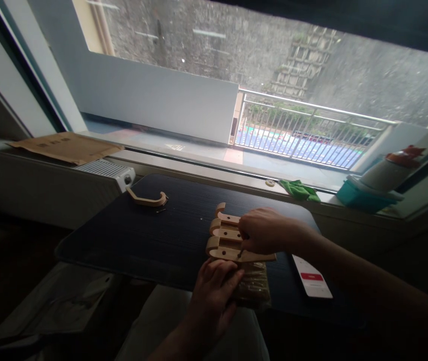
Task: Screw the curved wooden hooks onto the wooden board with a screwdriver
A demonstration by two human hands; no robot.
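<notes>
wooden hook assy [229, 243] sits nr middle-right of dark tabletop [124, 240], beside/partly over brown film-wrapped block [253, 283], exact overlap hidden. curled ends to left, straight ends to right.

l hand [212, 291] at near edge of assy, fingers bent, tips against or just beside nearest hook, thumb toward block; can't tell if it grips or only steadies. r hand [262, 230] over right side of assy, fingers curled in tight; slim dark bit [240, 252] shows just below fist, at nearest hook. can't tell if it's held.

handling, my read: bare wood, prob light, stiff, no give. smooth faces may slide a bit on tabletop; wrapping on block looks slick too. curls likely the weak spot, so no levering there. best hold: across the straight flats, pressing down, fingertips off the dark round spots [224, 252] (holes or screw heads, too small to tell).

loose wooden hook [148, 199] lies far left, well apart, w/ small metal bits [160, 210] just beside, prob screws. hook: easy pinch mid-shank. bits: fiddly, fingertips only. phone [313, 278] lies right of assy; slick glass, keep elbow off.
</notes>
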